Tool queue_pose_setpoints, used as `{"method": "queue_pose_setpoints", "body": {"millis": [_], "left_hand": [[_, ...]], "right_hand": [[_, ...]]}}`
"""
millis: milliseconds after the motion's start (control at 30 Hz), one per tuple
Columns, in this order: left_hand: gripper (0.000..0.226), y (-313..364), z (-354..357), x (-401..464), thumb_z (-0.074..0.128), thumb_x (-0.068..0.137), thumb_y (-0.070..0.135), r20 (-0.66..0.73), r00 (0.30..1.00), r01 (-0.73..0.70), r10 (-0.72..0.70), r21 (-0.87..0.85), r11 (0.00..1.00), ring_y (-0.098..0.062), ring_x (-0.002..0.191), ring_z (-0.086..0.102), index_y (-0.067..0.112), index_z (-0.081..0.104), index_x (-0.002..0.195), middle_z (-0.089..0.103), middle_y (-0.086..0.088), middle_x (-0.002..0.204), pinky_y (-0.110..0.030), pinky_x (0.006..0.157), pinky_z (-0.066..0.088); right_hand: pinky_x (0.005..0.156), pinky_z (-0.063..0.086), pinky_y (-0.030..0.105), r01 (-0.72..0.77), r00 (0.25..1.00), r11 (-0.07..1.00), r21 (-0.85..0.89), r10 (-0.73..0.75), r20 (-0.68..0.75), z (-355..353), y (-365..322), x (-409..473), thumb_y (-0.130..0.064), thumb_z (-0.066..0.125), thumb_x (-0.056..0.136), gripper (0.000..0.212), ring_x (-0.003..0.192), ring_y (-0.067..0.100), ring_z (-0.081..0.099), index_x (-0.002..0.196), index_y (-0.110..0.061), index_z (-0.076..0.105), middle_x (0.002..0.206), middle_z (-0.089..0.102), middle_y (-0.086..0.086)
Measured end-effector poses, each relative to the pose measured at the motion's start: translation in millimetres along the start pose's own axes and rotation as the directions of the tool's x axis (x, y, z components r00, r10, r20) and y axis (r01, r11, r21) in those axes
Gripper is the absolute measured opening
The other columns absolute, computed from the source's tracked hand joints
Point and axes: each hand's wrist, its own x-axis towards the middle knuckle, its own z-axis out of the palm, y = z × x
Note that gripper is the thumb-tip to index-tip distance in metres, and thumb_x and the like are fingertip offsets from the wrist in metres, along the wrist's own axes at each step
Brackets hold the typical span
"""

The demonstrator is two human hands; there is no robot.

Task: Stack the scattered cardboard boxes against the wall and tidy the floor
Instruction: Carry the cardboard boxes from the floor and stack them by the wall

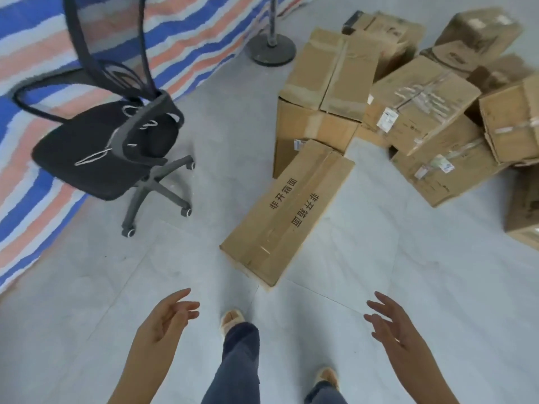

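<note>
Ahead of our fingers, on the grey tiled floor (408,272), lies a long cardboard box (287,212) with black Chinese characters printed on its top face. Our left hand (163,319) and right hand (393,328) hang in the air on either side of its near end, both clear of it, fingers spread and loosely extended, holding nothing. The box's near corner sits between our two hands and a little beyond the fingertips.

We stand on pale, marbled floor tiles, in jeans and tan slippers; one foot (232,317) is forward, just short of the box. A blue, orange and white striped tarp (35,53) covers the far left side of the room. A black mesh office chair (116,132) stands on its castors at the tarp's edge, well left of the box. A round dark stand base (271,49) with its pole rests at the far edge of the floor.

The long box runs diagonally, its near end toward our feet and its far end up and right, touching a taller taped carton (326,91). Beyond that, a loose heap of cartons (452,112) fills the far right corner, tilted at various angles.
</note>
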Motion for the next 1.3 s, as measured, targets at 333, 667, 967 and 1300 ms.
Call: {"method": "queue_pose_setpoints", "body": {"millis": [333,667,967,1300], "left_hand": [[0.029,-76,51,262,0.052,0.096,0.021,0.230,0.944,0.137,-0.236,0.377,0.916,-0.027,0.115,0.056,0.020,0.054,0.125,0.059,-0.008,0.119,-0.033,0.090,0.044],[0.042,-164,131,371,0.049,0.096,0.036,0.422,0.818,0.275,-0.392,0.311,0.910,-0.011,0.115,0.053,0.026,0.047,0.137,0.056,0.009,0.124,-0.025,0.092,0.043],[0.021,-122,155,296,0.051,0.096,0.029,0.427,0.833,0.349,-0.351,0.085,0.933,0.014,0.095,0.058,0.044,0.056,0.110,0.065,0.030,0.101,-0.021,0.088,0.045],[0.036,-1,130,213,0.050,0.096,0.029,0.432,0.814,0.471,-0.389,-0.099,0.876,-0.009,0.103,0.061,0.039,0.050,0.131,0.068,0.017,0.108,-0.054,0.094,0.048]], "right_hand": [[0.071,0.047,0.026,-0.463,0.885,0.877,0.129,0.465,0.011,149,63,151,-0.014,0.053,0.095,0.030,0.087,0.018,0.060,0.124,-0.021,0.049,0.113,0.061,0.004],[0.110,0.038,0.041,-0.563,0.827,0.779,0.275,0.531,0.187,260,157,263,-0.053,0.052,0.090,0.068,0.126,0.019,0.047,0.147,-0.031,0.023,0.138,0.047,-0.007],[0.078,0.057,0.033,-0.419,0.884,0.709,0.567,0.462,0.075,180,118,223,-0.058,0.072,0.066,0.071,0.102,0.005,0.065,0.130,-0.038,0.049,0.114,0.067,-0.020],[0.071,0.043,0.044,-0.305,0.908,0.754,0.582,0.414,-0.062,117,6,162,-0.024,0.048,0.097,0.035,0.077,0.003,0.066,0.128,-0.041,0.052,0.100,0.070,-0.020]]}}
